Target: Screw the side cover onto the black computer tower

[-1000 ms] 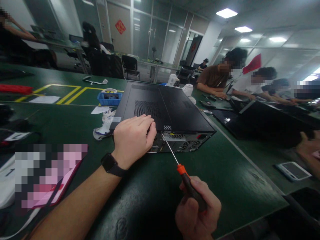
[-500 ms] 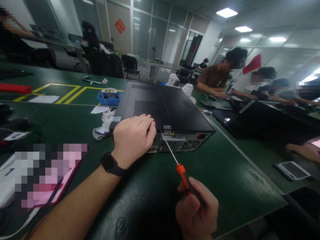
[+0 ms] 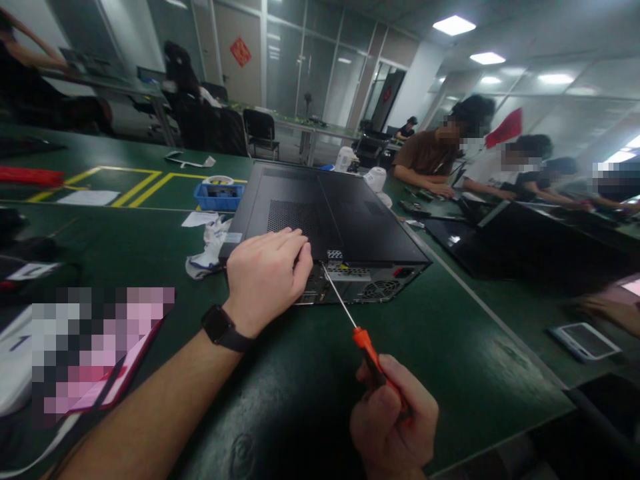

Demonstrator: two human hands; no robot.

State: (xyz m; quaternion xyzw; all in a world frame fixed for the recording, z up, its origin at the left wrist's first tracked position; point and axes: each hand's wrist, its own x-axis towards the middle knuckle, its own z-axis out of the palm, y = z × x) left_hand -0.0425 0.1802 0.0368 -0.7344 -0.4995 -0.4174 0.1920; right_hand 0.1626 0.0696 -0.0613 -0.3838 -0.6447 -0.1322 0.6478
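A black desktop computer case (image 3: pixel 330 217) lies flat on the green table (image 3: pixel 450 347), its rear panel facing me. My left hand (image 3: pixel 267 277), with a black watch at the wrist, rests on the near left corner of the case, fingers curled over the top edge. My right hand (image 3: pixel 393 420) is closed round the handle of an orange and black screwdriver (image 3: pixel 367 350). The thin metal shaft runs up and left, and its tip touches the upper edge of the rear panel, just right of my left fingers.
A blue tray (image 3: pixel 219 197) and white gloves (image 3: pixel 210 247) lie left of the case. A blurred pink item sits at the near left. A white phone (image 3: pixel 585 340) lies at the right. Several people sit at the far right. Yellow tape lines (image 3: pixel 135 187) mark the table.
My right hand has shifted its grip slightly on the screwdriver handle. The left hand and case stay still. A co-worker's hand at the right edge has drawn back.
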